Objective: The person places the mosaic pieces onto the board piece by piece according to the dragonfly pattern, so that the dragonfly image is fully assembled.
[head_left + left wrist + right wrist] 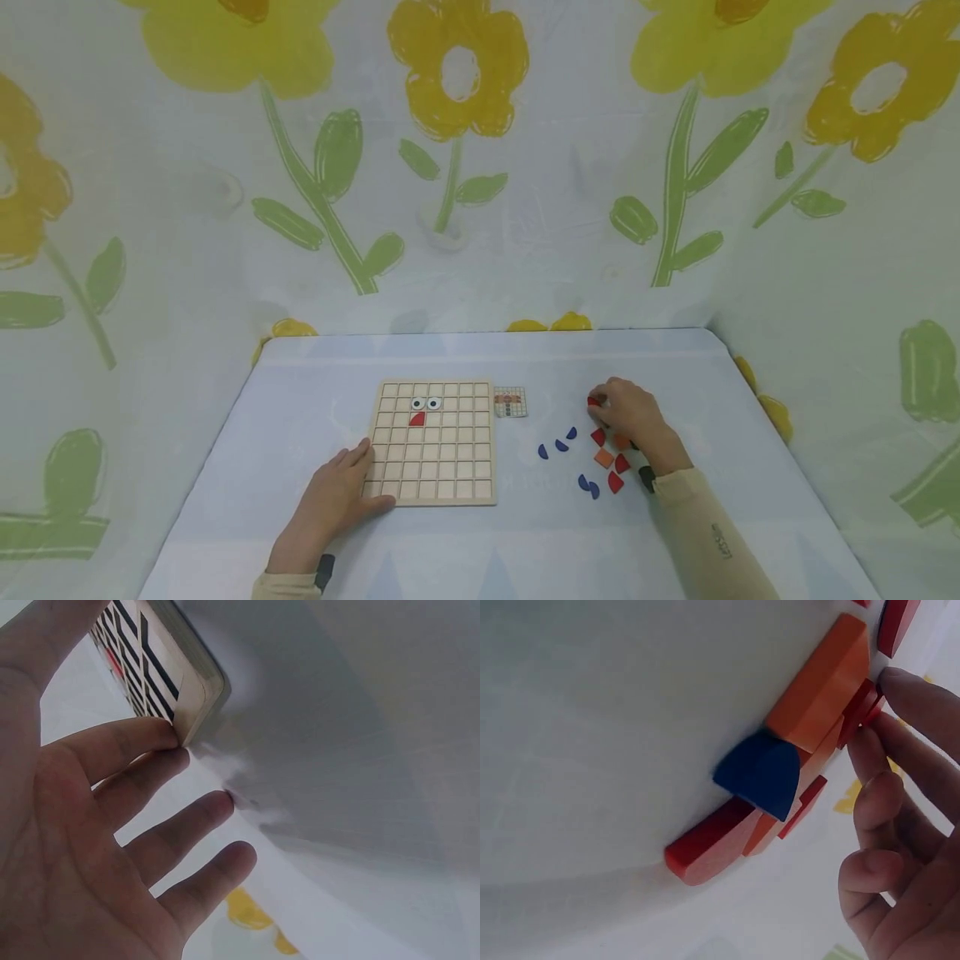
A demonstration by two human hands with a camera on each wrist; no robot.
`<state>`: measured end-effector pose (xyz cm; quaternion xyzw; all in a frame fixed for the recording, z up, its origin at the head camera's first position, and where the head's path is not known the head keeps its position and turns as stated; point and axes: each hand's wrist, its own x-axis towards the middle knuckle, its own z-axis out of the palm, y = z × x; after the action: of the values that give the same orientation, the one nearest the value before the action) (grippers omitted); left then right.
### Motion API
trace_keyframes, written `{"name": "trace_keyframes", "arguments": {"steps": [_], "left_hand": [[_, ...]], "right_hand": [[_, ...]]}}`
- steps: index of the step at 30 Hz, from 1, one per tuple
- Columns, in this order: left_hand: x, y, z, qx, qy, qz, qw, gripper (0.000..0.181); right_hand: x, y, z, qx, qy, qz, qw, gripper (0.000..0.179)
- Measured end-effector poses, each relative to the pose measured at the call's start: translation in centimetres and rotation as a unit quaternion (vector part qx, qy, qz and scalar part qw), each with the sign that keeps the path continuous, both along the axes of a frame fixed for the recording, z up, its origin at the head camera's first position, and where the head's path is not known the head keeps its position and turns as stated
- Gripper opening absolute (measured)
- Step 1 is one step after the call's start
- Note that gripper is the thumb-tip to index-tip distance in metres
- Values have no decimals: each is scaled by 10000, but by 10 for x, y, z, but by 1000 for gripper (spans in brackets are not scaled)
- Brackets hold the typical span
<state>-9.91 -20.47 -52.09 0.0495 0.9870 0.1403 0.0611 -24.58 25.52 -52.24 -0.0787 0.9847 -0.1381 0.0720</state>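
My left hand (330,500) rests against the left edge of a wooden grid board (457,468), its thumb by the near left corner. In the left wrist view its fingers (161,791) are spread, and some touch the board's corner. Two white eye discs (433,403) and a red quarter-circle piece (417,419) sit in the board's upper cells. To the right, my right hand (633,414) pinches a small red piece (593,402) between thumb and fingertips, just beyond the loose pieces. The fingers partly hide that piece's shape.
A small pattern card (511,402) lies beside the board's upper right edge. Nearer the right hand are several blue half-round pieces (562,445), red quarter-circle pieces (615,482) and orange square blocks (603,457). Flower-printed cloth (525,250) hangs behind the table (450,550).
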Motion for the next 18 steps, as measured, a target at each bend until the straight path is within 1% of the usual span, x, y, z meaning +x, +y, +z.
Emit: {"name": "trace_keyframes", "arguments": {"steps": [8,15,18], "left_hand": [[1,1,4,-24,-33,-32,10000,98],[0,1,1,27,-82,53,9999,99],[0,0,0,33,-69,65,9999,99]], "right_hand": [[-1,-1,3,92,108,186,9997,29],[1,-2,3,85,29,58,9999,33],[2,-4,4,20,94,92,9999,34]]}}
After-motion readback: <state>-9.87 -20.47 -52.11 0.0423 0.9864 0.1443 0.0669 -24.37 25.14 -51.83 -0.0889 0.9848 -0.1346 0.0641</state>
